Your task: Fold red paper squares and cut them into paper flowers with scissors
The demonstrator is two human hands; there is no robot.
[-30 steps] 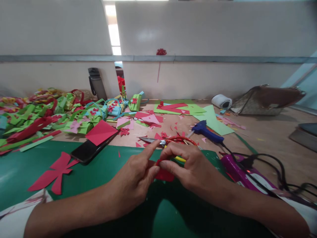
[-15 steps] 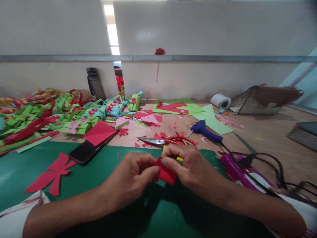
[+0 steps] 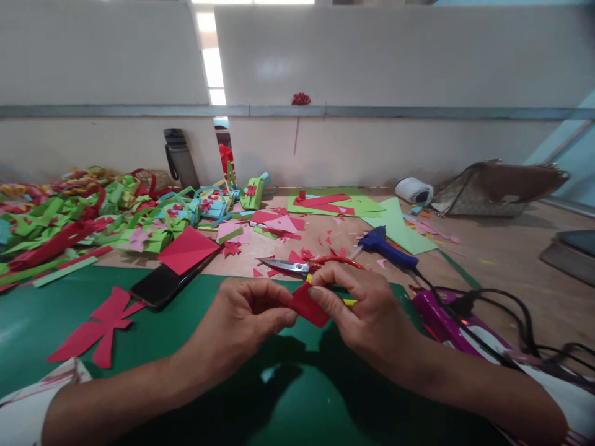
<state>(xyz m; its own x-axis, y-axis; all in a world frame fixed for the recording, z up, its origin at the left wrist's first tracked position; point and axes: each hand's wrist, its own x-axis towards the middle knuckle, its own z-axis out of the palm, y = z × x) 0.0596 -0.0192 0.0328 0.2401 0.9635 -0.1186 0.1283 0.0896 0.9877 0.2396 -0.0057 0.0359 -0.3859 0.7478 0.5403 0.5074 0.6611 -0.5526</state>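
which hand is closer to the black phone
Left. The left hand is just right of the black phone; the right hand is farther right, past the red paper piece both pinch.

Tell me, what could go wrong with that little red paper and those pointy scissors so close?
1. The red-handled metal scissors lie right behind the right hand; its knuckles might bump the blades.
2. The left hand and right hand both pinch the small folded red paper piece; pulling could tear it.
3. The black cords loop beside the right forearm and might snag it.
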